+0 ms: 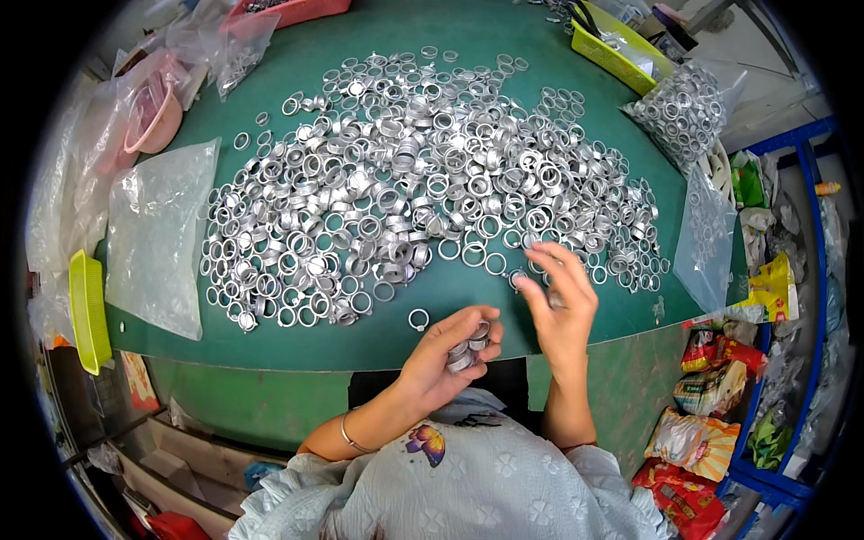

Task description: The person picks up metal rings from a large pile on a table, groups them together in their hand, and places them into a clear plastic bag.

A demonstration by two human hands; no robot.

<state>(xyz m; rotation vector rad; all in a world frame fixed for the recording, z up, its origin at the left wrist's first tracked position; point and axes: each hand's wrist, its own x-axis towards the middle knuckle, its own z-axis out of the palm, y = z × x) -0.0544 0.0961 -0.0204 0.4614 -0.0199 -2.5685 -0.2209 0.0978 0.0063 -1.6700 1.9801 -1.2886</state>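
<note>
A large heap of silver metal rings spreads over the green tabletop. My left hand is curled at the table's near edge around several metal rings. Just beyond it, a single ring lies apart from the heap. To the right, my right hand is at the heap's near side, thumb and fingers spread apart. Its thumb tip is at one ring, and its fingertips are over others; no ring is plainly gripped there.
A flat clear plastic bag lies left, beside a yellow-green basket and a pink basin. A bag full of rings and a yellow bin stand far right. Blue shelving with colourful packages rises beyond the table's right end.
</note>
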